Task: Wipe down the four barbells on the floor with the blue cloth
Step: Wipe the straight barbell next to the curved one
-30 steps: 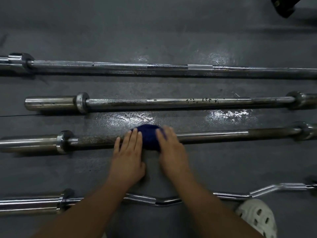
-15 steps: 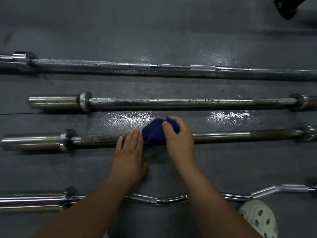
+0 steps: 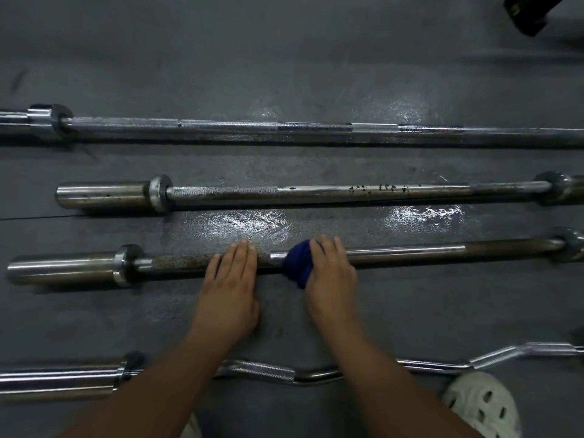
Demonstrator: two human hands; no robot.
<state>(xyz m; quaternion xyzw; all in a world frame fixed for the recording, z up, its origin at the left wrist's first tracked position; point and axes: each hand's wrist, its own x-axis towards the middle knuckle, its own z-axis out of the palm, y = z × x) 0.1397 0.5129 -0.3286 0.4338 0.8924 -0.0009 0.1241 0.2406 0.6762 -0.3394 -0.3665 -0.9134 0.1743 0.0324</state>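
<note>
While right hand (image 3: 331, 279) grips blue cloth (image 3: 295, 267) against barbell (image 3: 410, 250), left hand (image 3: 229, 286) flat alongside

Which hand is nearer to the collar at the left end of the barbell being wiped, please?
Left. The left hand rests flat on the shaft, right of that collar; the right hand holds the blue cloth on the shaft farther right.

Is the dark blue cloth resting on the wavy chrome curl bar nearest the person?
No, the right hand holds the dark blue cloth against the straight steel barbell one row farther away.
</note>
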